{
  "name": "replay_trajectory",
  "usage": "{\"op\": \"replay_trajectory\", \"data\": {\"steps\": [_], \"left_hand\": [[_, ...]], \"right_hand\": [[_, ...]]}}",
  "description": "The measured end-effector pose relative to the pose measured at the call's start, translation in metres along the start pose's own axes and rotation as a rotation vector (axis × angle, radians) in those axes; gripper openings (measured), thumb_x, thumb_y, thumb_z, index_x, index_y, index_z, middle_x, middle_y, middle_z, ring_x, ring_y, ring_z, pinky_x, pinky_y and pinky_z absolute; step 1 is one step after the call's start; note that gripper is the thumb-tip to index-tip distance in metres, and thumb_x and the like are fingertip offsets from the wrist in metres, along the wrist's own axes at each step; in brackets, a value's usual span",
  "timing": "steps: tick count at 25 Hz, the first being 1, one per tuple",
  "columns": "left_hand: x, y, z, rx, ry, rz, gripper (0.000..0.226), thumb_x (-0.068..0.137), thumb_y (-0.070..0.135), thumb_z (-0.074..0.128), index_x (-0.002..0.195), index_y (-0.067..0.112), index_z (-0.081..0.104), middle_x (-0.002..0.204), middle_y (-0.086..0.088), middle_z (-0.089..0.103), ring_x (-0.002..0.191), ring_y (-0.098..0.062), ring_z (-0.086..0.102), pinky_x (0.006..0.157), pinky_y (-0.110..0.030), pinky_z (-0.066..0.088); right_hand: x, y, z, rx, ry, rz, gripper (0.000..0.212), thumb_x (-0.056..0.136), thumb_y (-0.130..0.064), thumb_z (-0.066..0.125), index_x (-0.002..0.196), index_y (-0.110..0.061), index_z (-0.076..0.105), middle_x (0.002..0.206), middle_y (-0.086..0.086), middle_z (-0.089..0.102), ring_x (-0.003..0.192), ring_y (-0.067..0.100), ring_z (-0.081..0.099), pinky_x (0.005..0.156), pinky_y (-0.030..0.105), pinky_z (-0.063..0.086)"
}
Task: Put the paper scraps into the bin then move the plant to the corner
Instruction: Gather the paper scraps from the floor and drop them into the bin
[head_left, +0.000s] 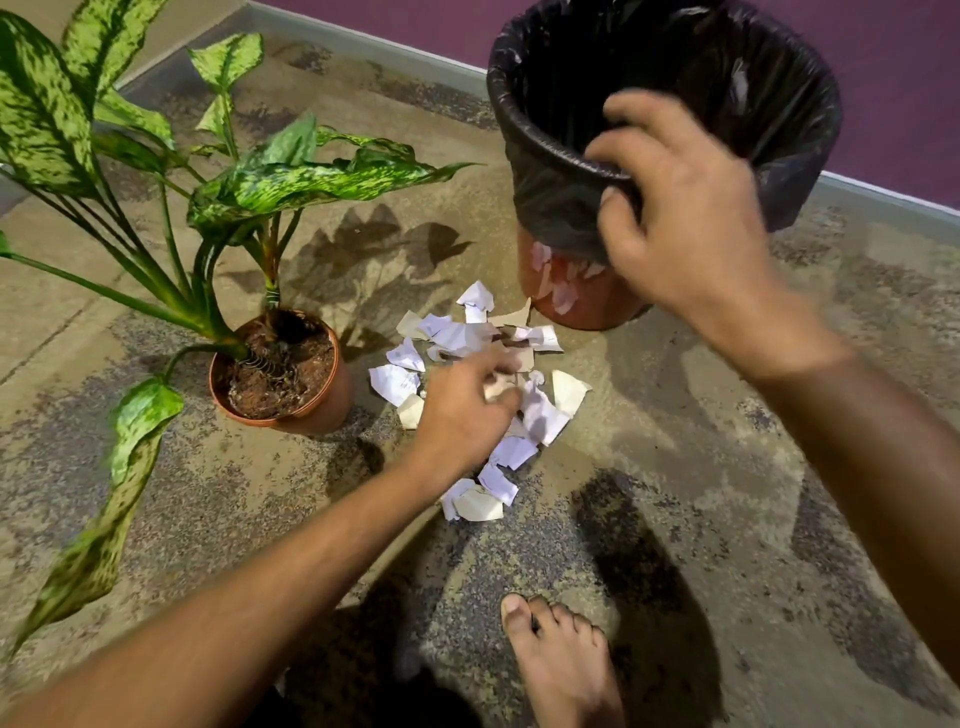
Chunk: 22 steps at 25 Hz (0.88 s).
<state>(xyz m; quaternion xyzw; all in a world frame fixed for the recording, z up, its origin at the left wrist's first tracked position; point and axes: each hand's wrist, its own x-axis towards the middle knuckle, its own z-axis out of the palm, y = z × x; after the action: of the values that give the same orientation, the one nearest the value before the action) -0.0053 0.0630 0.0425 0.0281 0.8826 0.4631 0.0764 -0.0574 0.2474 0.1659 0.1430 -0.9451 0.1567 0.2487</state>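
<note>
Head | left hand (467, 400) on paper scraps (540, 415); right hand (685, 218) grips bin (561, 208) rim

The plant (156, 156) has green leaves mottled with pale yellow-green speckles, and it grows from a terracotta-orange pot (332, 400) filled with dark brown soil (283, 371). The paper scraps (467, 374) are white, some with faint purple writing, mixed with cream and tan pieces. The bin (576, 296) is reddish-orange with pale pink marks, lined by a glossy black bag (550, 171). The floor (727, 467) is blotchy tan and speckled grey. The wall (883, 78) is purple above a pale grey skirting (363, 47).
</note>
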Motion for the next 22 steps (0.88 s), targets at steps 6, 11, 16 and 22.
{"op": "replay_trajectory", "data": {"steps": [6, 11, 16, 22], "left_hand": [[-0.025, -0.066, 0.01, 0.487, -0.394, -0.159, 0.102, 0.068, 0.045, 0.081, 0.147, 0.02, 0.023, 0.149, -0.007, 0.031, 0.13, -0.028, 0.041, 0.107, -0.039, 0.039], [-0.029, -0.066, 0.026, 0.617, -0.466, -0.184, 0.121, 0.067, 0.036, 0.085, 0.15, 0.028, -0.002, 0.159, -0.013, -0.001, 0.139, -0.042, 0.025, 0.112, -0.048, 0.034], [-0.025, -0.067, 0.026, 0.719, -0.444, -0.198, 0.112, 0.076, 0.002, 0.073, 0.15, 0.029, -0.005, 0.158, -0.016, -0.013, 0.139, -0.044, 0.024, 0.101, -0.044, 0.048], [-0.028, -0.076, 0.019, 0.583, -0.356, -0.209, 0.074, 0.078, 0.001, 0.071, 0.14, 0.015, 0.033, 0.134, -0.012, 0.033, 0.113, -0.032, 0.053, 0.095, -0.038, 0.05]], "right_hand": [[-0.081, -0.02, 0.085, 0.045, -0.79, 0.08, 0.064, 0.086, -0.045, 0.063, 0.142, -0.024, 0.043, 0.148, 0.002, 0.044, 0.133, 0.024, 0.043, 0.105, 0.036, 0.039], [-0.13, 0.007, 0.132, -0.049, -1.131, 0.241, 0.128, 0.058, -0.058, 0.083, 0.151, -0.041, -0.002, 0.163, -0.001, 0.0, 0.143, 0.034, 0.024, 0.11, 0.048, 0.037], [-0.149, 0.0, 0.157, -0.077, -1.072, 0.072, 0.131, 0.054, -0.06, 0.083, 0.145, -0.054, -0.01, 0.163, -0.008, -0.002, 0.135, 0.031, 0.032, 0.096, 0.04, 0.047], [-0.153, -0.03, 0.169, -0.048, -0.978, -0.036, 0.086, 0.078, -0.042, 0.072, 0.149, -0.041, 0.022, 0.159, -0.002, 0.019, 0.125, 0.027, 0.042, 0.093, 0.038, 0.048]]}}
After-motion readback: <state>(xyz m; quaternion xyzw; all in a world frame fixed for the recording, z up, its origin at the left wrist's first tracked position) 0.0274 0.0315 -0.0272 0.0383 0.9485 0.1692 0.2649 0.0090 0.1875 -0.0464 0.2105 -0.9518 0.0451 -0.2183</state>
